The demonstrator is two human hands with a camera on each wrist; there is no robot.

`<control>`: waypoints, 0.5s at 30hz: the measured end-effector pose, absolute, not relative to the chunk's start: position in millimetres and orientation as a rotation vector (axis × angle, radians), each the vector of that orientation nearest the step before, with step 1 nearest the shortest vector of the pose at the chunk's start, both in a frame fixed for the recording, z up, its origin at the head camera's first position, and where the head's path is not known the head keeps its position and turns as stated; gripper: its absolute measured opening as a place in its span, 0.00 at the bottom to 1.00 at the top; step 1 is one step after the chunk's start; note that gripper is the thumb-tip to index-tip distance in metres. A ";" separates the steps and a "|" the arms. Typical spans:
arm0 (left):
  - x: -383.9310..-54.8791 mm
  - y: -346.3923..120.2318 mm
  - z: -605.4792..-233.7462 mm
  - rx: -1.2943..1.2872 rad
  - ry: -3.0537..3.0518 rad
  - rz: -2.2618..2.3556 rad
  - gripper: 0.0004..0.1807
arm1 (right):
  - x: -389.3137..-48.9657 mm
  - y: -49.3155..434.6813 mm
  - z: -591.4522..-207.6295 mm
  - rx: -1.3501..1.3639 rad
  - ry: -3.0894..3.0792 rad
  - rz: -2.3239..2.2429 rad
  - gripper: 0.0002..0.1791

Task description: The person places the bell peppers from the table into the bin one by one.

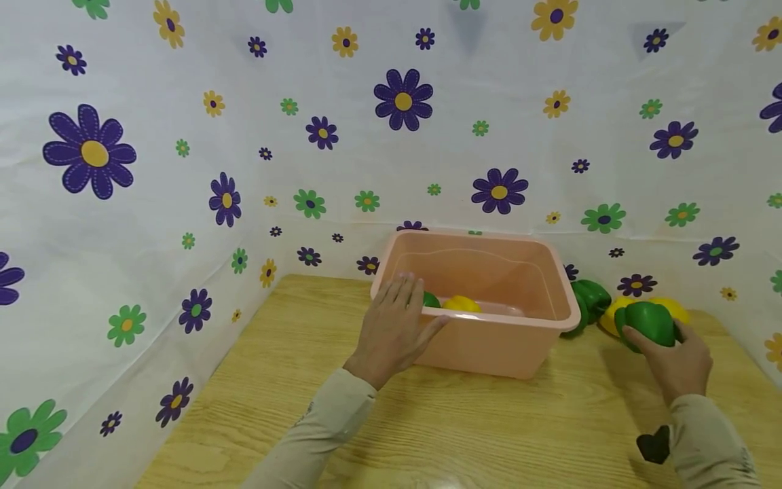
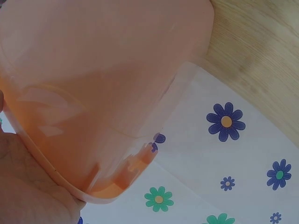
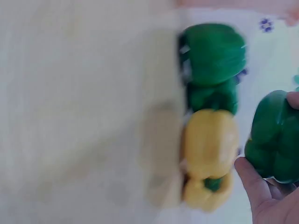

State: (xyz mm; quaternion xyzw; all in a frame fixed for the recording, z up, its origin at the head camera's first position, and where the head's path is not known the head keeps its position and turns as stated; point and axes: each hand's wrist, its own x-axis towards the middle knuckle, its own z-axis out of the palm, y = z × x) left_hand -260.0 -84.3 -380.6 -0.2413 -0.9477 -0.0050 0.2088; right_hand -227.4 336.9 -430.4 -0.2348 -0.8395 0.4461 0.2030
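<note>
My right hand (image 1: 681, 363) holds a green bell pepper (image 1: 649, 322) above the right part of the table, thumb on one side and fingers on the other. In the right wrist view, the same green pepper (image 3: 275, 135) is at the right edge. Behind it lie yellow bell peppers (image 3: 211, 142) and green bell peppers (image 3: 215, 53) in a row. My left hand (image 1: 391, 333) rests with straight fingers over the near left rim of a pink plastic bin (image 1: 482, 346). Inside the bin are a yellow pepper (image 1: 461, 303) and a green one (image 1: 431, 299), partly hidden by the front wall and the hand.
The wooden table (image 1: 464, 428) meets a white flower-print cloth (image 1: 342, 136) at the back and left. The row of peppers sits against the bin's right side. A small dark object (image 1: 655, 445) shows beside the right sleeve (image 1: 709, 435).
</note>
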 end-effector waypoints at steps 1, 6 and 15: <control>-259.7 -84.2 -380.3 -0.671 -2.638 -0.012 0.45 | -228.1 333.9 -425.5 -0.657 -2.305 1.285 0.49; -258.4 -83.9 -378.8 -0.670 -2.642 -0.013 0.45 | -233.2 311.6 -398.8 -0.552 -1.933 1.631 0.41; -258.3 -84.1 -378.5 -0.670 -2.646 -0.027 0.45 | -236.6 269.1 -358.7 -0.074 -1.439 2.060 0.30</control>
